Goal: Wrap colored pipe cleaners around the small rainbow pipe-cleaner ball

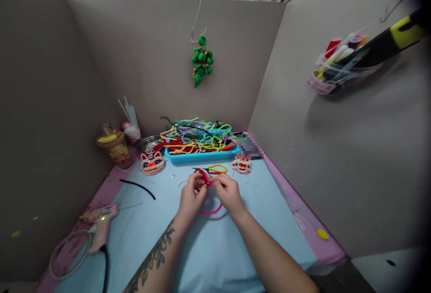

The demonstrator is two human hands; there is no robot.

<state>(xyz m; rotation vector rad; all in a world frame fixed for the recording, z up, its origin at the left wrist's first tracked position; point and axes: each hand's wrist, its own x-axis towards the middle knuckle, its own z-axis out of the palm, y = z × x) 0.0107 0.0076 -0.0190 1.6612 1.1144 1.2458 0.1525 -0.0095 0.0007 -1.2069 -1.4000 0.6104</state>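
Note:
My left hand (192, 198) has its fingers wrapped round a small red and pink fuzzy piece (206, 177) above the middle of the blue-covered table. The fingers of my right hand (229, 193) are pinched together at the right side of this piece. A bright pink fuzzy strand (211, 212) curves down between the wrists. Just behind the hands lie scissors with yellow handles (218, 168). Two decorated animal faces rest farther back, one on the left (152, 163) and one on the right (241, 164).
A blue tray (202, 156) of colourful strands stands at the back. On the left are a pink glue gun (103, 228) with a cable, a black strand (138, 185), a brown pot (117, 150) and a metal bowl (148, 143). Grey panels enclose the table; green ornaments (202, 61) hang behind.

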